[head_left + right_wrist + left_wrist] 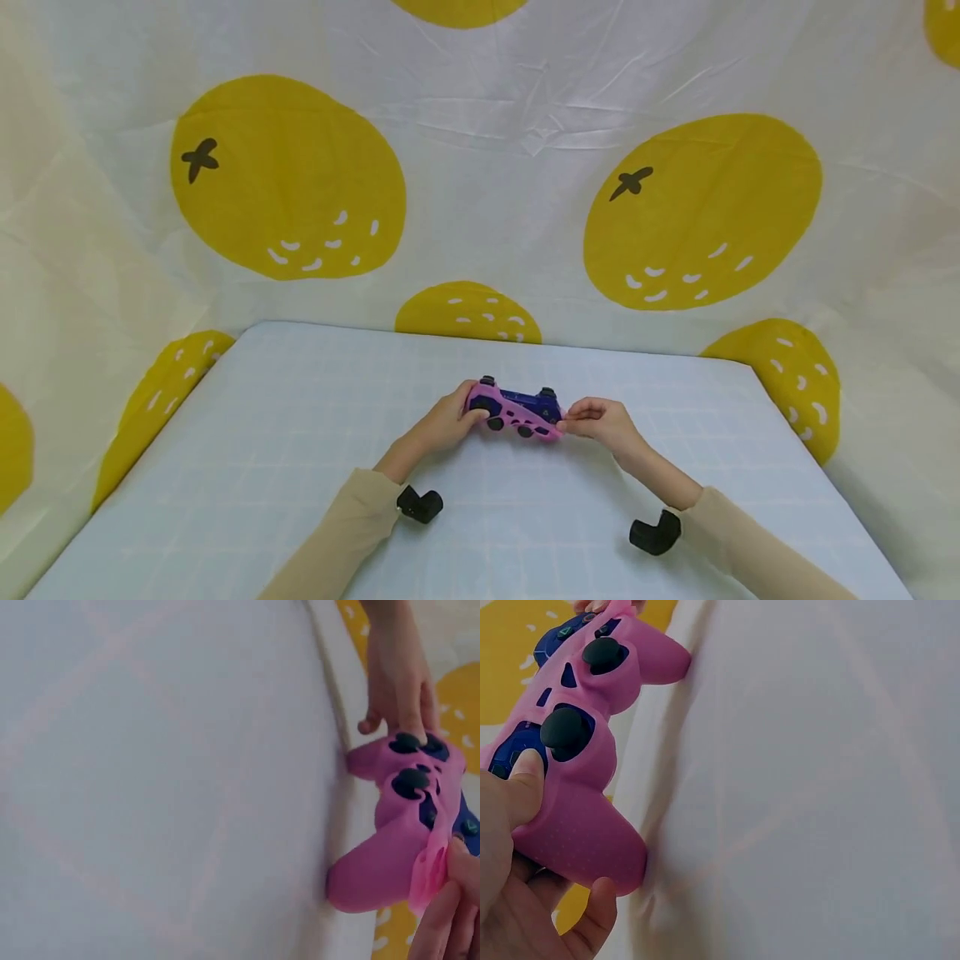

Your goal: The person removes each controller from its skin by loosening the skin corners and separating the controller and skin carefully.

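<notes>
A dark blue game controller (555, 641) sits partly inside a pink silicone cover (592, 817), held just above the table in the head view. My left hand (447, 419) grips the left end, its thumb pressing on the face near the direction pad. At the other end my right hand (602, 423) pinches the edge of the pink cover (429, 874) between thumb and fingers. That edge is stretched and folded, and part of the blue face (469, 825) with its buttons is bare there. Both dark thumbsticks poke through openings in the cover.
The table (300, 517) wears a pale cloth with faint lines. Behind it hangs a white curtain (495, 183) printed with large yellow fruit. A black wrist device (420, 505) is at the left sleeve, another black device (656, 533) at the right sleeve.
</notes>
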A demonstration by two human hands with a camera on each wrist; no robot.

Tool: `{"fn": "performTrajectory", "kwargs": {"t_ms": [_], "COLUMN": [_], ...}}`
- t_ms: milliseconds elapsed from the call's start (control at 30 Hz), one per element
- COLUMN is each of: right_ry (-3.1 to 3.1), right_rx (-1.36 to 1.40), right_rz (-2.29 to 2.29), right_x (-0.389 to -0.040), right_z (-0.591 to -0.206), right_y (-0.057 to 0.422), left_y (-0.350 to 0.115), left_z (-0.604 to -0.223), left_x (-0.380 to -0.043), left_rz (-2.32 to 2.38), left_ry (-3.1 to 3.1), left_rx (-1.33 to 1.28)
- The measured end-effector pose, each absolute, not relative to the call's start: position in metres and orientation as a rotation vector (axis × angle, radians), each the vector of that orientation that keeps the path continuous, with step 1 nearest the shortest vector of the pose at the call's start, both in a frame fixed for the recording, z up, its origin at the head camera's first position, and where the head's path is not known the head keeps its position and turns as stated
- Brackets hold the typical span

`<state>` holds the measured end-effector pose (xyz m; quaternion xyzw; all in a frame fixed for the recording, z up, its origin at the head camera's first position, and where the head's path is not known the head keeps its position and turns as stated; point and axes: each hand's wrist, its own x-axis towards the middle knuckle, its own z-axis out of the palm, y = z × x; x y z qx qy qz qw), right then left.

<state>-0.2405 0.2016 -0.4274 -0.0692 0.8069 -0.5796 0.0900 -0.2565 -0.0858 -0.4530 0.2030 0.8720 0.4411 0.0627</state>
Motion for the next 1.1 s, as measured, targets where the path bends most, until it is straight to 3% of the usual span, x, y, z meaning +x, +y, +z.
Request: {"fn": "performTrajectory", "kwargs": {"t_ms": [567,1100], "right_ry": [2.120,2.357], "right_rx": [-0.151,-0.260], "right_rz": [-1.773,-1.592], "right_x": [-0.241,-0.256], "right_z": [-0.410,-0.412], "right_y": [0.204,0.209], "left_y": [-0.080,-0.081], "left_z": [-0.454,-0.454], "left_x": [-0.255,-0.247], "left_rz": [1.372,1.478], "left_ry": [2.650,2.681], "left_rx": [0.539,0.512]}}
